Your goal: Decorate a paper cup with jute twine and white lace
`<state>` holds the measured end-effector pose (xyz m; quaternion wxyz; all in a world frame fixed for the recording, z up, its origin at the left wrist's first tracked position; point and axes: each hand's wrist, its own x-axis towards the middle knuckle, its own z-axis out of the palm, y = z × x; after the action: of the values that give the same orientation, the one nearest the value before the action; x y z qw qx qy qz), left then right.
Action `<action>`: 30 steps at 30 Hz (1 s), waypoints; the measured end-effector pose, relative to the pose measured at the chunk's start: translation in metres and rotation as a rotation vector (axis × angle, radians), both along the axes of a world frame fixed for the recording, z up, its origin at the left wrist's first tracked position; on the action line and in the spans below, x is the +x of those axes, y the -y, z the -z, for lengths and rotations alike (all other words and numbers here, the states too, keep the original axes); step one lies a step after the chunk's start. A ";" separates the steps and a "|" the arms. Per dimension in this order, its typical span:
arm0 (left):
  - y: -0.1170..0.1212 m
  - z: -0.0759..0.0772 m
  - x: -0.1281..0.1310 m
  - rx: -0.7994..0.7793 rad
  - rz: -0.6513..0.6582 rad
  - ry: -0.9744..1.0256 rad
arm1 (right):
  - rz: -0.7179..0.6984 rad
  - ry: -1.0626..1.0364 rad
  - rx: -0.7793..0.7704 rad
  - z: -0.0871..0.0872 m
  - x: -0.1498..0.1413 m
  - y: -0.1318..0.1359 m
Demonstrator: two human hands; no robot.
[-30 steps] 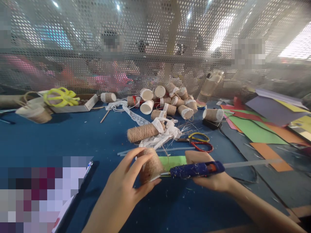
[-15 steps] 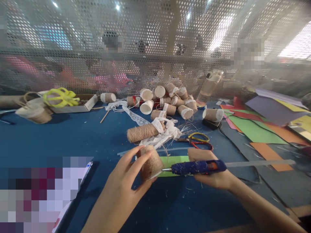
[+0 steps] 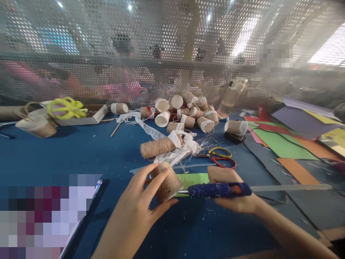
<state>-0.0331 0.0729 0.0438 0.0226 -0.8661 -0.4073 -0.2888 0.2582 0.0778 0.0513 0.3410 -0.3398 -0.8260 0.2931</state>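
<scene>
Glue gun meets twine-wrapped cup

The left hand (image 3: 134, 201) has its fingers and thumb spread round a twine-wrapped cup (image 3: 169, 183), gripping it lightly by its sides, tilted, just above the near part of the blue table (image 3: 67, 154). The right hand (image 3: 237, 204) is curled firmly round a blue glue gun (image 3: 208, 190), a clear glue stick (image 3: 291, 187) poking out behind. The nozzle (image 3: 183, 191) points at the cup's pale lower edge; from here I can't tell whether it touches.

I'd call this the gluing step, worked along that edge. To my eye, the next move calls for a steady tip, a small turn of the cup and fingertips kept clear of hot glue.

Beyond the hands lies a green paper strip (image 3: 198, 178), then scissors (image 3: 211, 157), a twine roll (image 3: 157, 148) beside crumpled white lace (image 3: 190, 144), and farther back a heap of wrapped cups (image 3: 188, 121).
</scene>
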 end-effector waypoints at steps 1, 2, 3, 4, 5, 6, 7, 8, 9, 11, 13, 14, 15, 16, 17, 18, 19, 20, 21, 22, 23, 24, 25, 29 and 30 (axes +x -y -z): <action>0.000 0.000 0.000 0.002 0.001 -0.003 | 0.002 0.004 0.006 0.001 0.000 0.000; 0.000 0.000 0.000 0.005 -0.002 -0.004 | 0.003 0.003 0.010 0.001 0.000 0.000; 0.000 -0.001 0.001 0.002 -0.007 -0.006 | 0.002 -0.003 0.011 0.001 -0.001 0.001; 0.000 -0.002 0.001 0.000 -0.010 -0.008 | -0.003 -0.011 0.011 0.001 -0.001 0.001; 0.001 -0.002 0.001 0.000 -0.013 -0.010 | -0.008 -0.016 0.008 0.002 -0.002 0.001; 0.001 -0.003 0.001 0.003 -0.016 -0.011 | -0.013 -0.019 0.008 0.002 -0.002 0.001; 0.001 -0.004 0.001 0.008 -0.018 -0.015 | -0.013 -0.018 0.010 0.002 -0.002 0.001; 0.001 -0.004 0.001 0.014 -0.018 -0.019 | -0.012 -0.016 0.016 0.002 -0.002 0.001; 0.002 -0.004 0.001 0.023 -0.017 -0.020 | -0.010 -0.009 0.019 0.002 -0.002 0.001; 0.002 -0.005 0.001 0.034 -0.023 -0.016 | -0.001 0.004 0.021 0.003 0.000 0.000; 0.002 -0.005 0.002 0.037 -0.031 -0.006 | 0.004 0.017 0.020 0.003 0.002 0.000; 0.002 -0.006 0.003 0.036 -0.036 -0.002 | 0.007 0.021 0.023 0.003 0.003 -0.001; 0.002 -0.007 0.003 0.036 -0.039 0.003 | 0.013 0.024 0.030 0.003 0.004 -0.001; 0.002 -0.008 0.003 0.038 -0.040 0.009 | 0.017 0.025 0.041 0.003 0.005 -0.001; 0.002 -0.009 0.004 0.042 -0.039 0.016 | 0.024 0.027 0.051 0.003 0.005 -0.002; 0.002 -0.010 0.004 0.044 -0.038 0.020 | 0.029 0.029 0.059 0.003 0.006 -0.002; 0.002 -0.010 0.004 0.048 -0.038 0.024 | 0.032 0.031 0.065 0.003 0.006 -0.003; 0.002 -0.010 0.004 0.049 -0.038 0.026 | 0.033 0.033 0.067 0.003 0.006 -0.003; 0.002 -0.010 0.003 0.047 -0.038 0.027 | 0.032 0.034 0.069 0.002 0.006 -0.003; 0.002 -0.010 0.003 0.043 -0.038 0.027 | 0.033 0.037 0.069 0.002 0.006 -0.003; 0.002 -0.010 0.003 0.040 -0.035 0.028 | 0.034 0.042 0.069 0.002 0.005 -0.003; 0.002 -0.009 0.003 0.034 -0.034 0.027 | 0.035 0.046 0.069 0.001 0.005 -0.002; 0.002 -0.008 0.003 0.032 -0.032 0.027 | 0.034 0.048 0.065 0.001 0.004 -0.002; 0.002 -0.008 0.003 0.043 -0.020 0.033 | 0.017 0.035 0.049 0.000 0.002 -0.001; 0.002 -0.009 0.003 0.046 -0.019 0.037 | 0.017 0.031 0.051 0.000 0.002 -0.001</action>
<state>-0.0298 0.0707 0.0528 0.0381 -0.8560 -0.4092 -0.3137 0.2601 0.0786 0.0517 0.3391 -0.3424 -0.8356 0.2635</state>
